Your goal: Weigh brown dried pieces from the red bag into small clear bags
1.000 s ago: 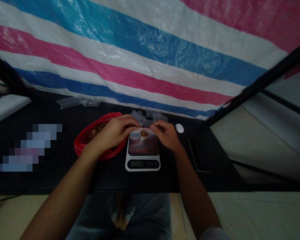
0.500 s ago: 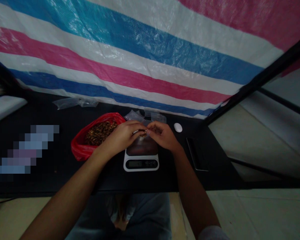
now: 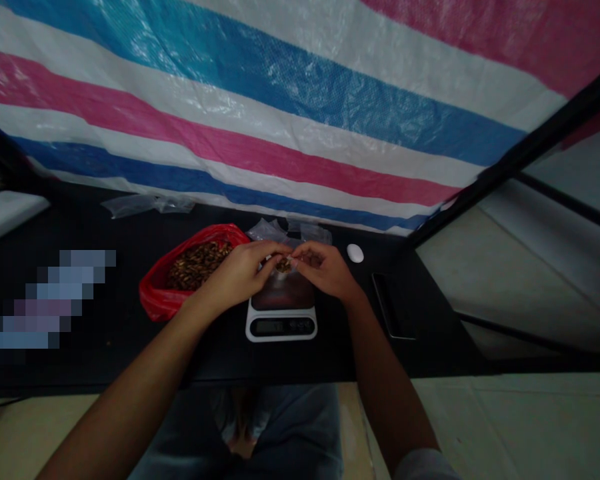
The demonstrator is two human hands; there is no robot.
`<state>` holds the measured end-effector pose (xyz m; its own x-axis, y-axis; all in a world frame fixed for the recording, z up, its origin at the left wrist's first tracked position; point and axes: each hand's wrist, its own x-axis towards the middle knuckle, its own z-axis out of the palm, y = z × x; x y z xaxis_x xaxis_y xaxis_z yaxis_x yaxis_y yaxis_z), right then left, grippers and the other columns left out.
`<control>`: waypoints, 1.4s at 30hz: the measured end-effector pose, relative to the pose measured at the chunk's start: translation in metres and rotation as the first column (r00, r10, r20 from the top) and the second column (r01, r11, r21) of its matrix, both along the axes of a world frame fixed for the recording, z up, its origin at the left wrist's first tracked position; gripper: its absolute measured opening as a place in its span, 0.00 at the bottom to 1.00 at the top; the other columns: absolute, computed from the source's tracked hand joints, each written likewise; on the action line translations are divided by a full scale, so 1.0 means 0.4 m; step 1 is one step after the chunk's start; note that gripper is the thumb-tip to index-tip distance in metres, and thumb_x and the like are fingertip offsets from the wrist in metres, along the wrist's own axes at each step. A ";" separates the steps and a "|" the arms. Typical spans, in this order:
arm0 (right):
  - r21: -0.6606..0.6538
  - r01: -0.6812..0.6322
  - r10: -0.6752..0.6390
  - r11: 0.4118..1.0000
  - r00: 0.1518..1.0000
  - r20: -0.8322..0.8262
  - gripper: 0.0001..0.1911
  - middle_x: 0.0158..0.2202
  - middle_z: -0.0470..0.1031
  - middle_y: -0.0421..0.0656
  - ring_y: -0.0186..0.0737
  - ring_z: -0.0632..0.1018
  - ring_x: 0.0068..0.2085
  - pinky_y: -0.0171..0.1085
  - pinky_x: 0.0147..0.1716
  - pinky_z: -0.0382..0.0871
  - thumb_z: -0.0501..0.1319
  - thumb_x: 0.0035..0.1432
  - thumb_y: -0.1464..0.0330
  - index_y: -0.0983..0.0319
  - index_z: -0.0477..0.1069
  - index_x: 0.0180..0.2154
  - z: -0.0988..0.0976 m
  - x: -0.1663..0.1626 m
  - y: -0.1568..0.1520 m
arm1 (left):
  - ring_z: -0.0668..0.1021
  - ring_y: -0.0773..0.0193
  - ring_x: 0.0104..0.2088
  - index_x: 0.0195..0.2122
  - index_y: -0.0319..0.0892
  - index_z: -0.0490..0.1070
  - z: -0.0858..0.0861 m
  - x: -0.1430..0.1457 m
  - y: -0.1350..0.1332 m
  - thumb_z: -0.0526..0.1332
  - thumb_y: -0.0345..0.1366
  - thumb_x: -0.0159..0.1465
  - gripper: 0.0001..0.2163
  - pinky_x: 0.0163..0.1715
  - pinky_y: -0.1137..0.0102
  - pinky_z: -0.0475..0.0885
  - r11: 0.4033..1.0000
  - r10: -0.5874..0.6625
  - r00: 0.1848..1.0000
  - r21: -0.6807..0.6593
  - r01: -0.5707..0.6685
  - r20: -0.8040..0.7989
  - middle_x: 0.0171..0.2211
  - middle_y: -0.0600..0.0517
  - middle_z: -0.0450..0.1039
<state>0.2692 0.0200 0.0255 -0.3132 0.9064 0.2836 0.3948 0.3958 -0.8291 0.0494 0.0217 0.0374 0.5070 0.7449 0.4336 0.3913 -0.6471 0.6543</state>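
A white kitchen scale point(image 3: 281, 321) with a dark platform stands on the black table point(image 3: 105, 347). Above its far end my left hand point(image 3: 243, 270) and my right hand point(image 3: 323, 269) meet, fingers pinched together on a small clear bag point(image 3: 283, 265) holding a few brown pieces. A red plastic bag point(image 3: 167, 300) full of brown seeds or nuts lies just left of the scale, beside my left wrist.
Several empty clear bags point(image 3: 290, 231) lie behind the scale. A small white oval object point(image 3: 355, 253) sits right of my right hand, and a dark flat phone point(image 3: 387, 315) lies further right. More clear plastic point(image 3: 140, 204) lies far left. A striped tarp point(image 3: 280, 100) hangs behind the table.
Both hands closed in from either side of the scale and lifted the small filled bag off its platform, now pinching it between them.
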 end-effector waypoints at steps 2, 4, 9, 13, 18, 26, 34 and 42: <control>-0.002 0.012 -0.012 1.000 1.000 -0.021 0.08 0.30 0.78 0.40 0.34 0.71 0.29 0.34 0.28 0.62 0.67 0.60 0.62 0.60 0.78 0.37 -0.002 0.000 0.001 | 0.83 0.57 0.49 0.49 0.43 0.79 0.001 -0.001 0.001 0.54 0.35 0.72 0.14 0.54 0.63 0.75 1.000 0.006 1.000 -0.008 -0.006 0.007 0.48 0.47 0.83; -0.007 0.020 -0.020 1.000 0.999 -0.032 0.09 0.28 0.76 0.39 0.34 0.70 0.27 0.34 0.26 0.60 0.68 0.60 0.61 0.60 0.79 0.36 -0.002 -0.001 0.001 | 0.83 0.56 0.49 0.49 0.43 0.79 0.003 -0.008 0.004 0.54 0.35 0.71 0.14 0.54 0.62 0.75 1.000 0.018 1.000 -0.012 -0.018 0.005 0.49 0.47 0.83; 0.053 0.010 -0.009 0.999 0.999 -0.033 0.07 0.29 0.76 0.40 0.34 0.70 0.28 0.35 0.28 0.61 0.69 0.59 0.63 0.60 0.79 0.34 0.005 -0.006 0.001 | 0.82 0.55 0.45 0.47 0.42 0.76 0.010 -0.043 0.008 0.60 0.34 0.64 0.11 0.48 0.63 0.75 0.998 0.031 0.993 -0.057 -0.038 -0.115 0.46 0.47 0.82; 0.115 -0.004 0.008 0.993 0.999 -0.033 0.08 0.34 0.80 0.44 0.39 0.76 0.35 0.38 0.34 0.67 0.65 0.62 0.63 0.60 0.79 0.33 0.009 -0.004 0.003 | 0.82 0.55 0.41 0.46 0.44 0.74 0.003 -0.055 0.007 0.63 0.37 0.62 0.12 0.41 0.65 0.74 0.989 -0.012 0.961 -0.144 -0.029 -0.278 0.42 0.49 0.82; 0.114 0.023 -0.021 0.993 1.000 -0.015 0.10 0.34 0.79 0.44 0.41 0.77 0.37 0.39 0.36 0.69 0.64 0.64 0.62 0.60 0.78 0.33 0.013 0.000 0.003 | 0.83 0.54 0.42 0.49 0.46 0.73 -0.005 -0.053 0.012 0.62 0.36 0.65 0.11 0.41 0.66 0.74 0.981 -0.021 0.955 -0.188 -0.037 -0.297 0.42 0.49 0.83; 0.121 0.029 -0.031 0.992 0.999 0.012 0.09 0.34 0.79 0.43 0.39 0.76 0.34 0.38 0.32 0.66 0.63 0.64 0.63 0.60 0.78 0.34 0.015 0.000 0.002 | 0.83 0.56 0.47 0.53 0.44 0.73 0.020 -0.051 0.009 0.62 0.39 0.67 0.14 0.50 0.65 0.75 0.992 0.073 0.997 -0.103 -0.076 -0.039 0.47 0.48 0.83; 0.126 0.024 -0.027 0.992 0.999 0.025 0.09 0.34 0.79 0.43 0.39 0.76 0.35 0.38 0.33 0.65 0.63 0.65 0.64 0.60 0.78 0.34 0.012 0.000 0.001 | 0.82 0.55 0.52 0.56 0.45 0.74 0.016 -0.034 0.003 0.61 0.36 0.67 0.17 0.57 0.62 0.73 0.994 -0.020 0.997 -0.107 0.013 -0.070 0.52 0.49 0.82; 0.127 0.041 -0.046 0.991 0.998 0.032 0.09 0.33 0.79 0.43 0.39 0.77 0.36 0.38 0.34 0.67 0.63 0.64 0.64 0.60 0.78 0.33 0.008 0.003 0.005 | 0.83 0.54 0.40 0.41 0.44 0.80 0.001 -0.144 0.052 0.59 0.37 0.61 0.11 0.46 0.64 0.77 0.983 0.151 0.938 -0.056 -0.176 -0.313 0.42 0.48 0.83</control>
